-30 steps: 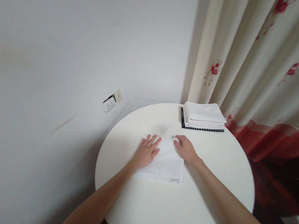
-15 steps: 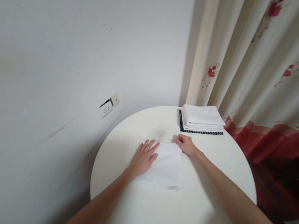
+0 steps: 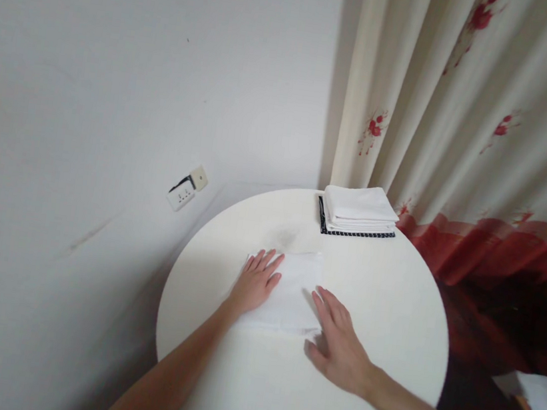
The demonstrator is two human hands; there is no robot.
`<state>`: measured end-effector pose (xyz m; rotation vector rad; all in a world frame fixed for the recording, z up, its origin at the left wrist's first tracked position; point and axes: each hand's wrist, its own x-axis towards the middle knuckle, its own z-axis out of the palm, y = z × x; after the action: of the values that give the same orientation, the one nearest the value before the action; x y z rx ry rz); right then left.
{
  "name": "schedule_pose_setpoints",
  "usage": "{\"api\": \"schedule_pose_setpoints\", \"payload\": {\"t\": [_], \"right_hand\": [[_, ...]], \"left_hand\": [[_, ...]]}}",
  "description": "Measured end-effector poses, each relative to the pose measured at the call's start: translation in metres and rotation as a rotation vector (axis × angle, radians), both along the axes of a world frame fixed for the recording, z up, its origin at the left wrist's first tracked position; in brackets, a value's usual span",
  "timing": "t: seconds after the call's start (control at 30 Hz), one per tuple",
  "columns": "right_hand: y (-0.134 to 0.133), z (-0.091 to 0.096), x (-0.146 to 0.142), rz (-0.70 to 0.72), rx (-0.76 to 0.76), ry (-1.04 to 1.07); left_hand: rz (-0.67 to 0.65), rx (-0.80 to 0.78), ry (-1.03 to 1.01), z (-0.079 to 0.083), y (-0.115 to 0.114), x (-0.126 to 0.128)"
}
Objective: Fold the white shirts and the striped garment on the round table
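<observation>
A folded white cloth (image 3: 295,288) lies flat in the middle of a round white table (image 3: 392,301). My left hand (image 3: 256,283) rests palm down on the cloth's left part, fingers stretched out. My right hand (image 3: 339,341) hovers over or touches the cloth's near right corner, fingers extended and slightly spread, holding nothing.
A stack of folded white cloths (image 3: 358,209) sits on a dark dotted cloth at the table's far edge. A cream curtain with red flowers (image 3: 466,123) hangs behind and to the right. A wall socket (image 3: 185,188) is on the white wall at left.
My right hand has moved from the cloth's far right corner down to its near right corner and opened its fingers. The left hand has stayed on the cloth.
</observation>
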<state>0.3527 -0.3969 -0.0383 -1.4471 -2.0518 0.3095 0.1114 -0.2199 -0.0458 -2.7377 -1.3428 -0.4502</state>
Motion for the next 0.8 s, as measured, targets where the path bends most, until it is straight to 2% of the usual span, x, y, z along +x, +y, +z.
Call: {"api": "schedule_pose_setpoints", "payload": {"t": [0.13,0.33,0.5,0.73,0.8], "right_hand": [[0.015,-0.009,-0.019,-0.113,0.051,0.062],[0.02,-0.016,-0.013,-0.118,0.059,-0.003],[0.016,-0.006,-0.001,-0.011,0.018,-0.201],[0.019,0.01,0.009,0.262,0.03,-0.324],[0.02,0.013,0.008,0.294,0.026,-0.334]], "left_hand": [[-0.001,0.01,0.004,0.0,0.001,0.0],[0.0,-0.002,0.0,-0.001,0.002,0.0],[0.002,-0.002,0.002,0.0,0.001,-0.001],[0.004,0.015,0.001,0.0,0.0,0.0],[0.004,0.007,0.008,0.0,0.001,-0.001]]}}
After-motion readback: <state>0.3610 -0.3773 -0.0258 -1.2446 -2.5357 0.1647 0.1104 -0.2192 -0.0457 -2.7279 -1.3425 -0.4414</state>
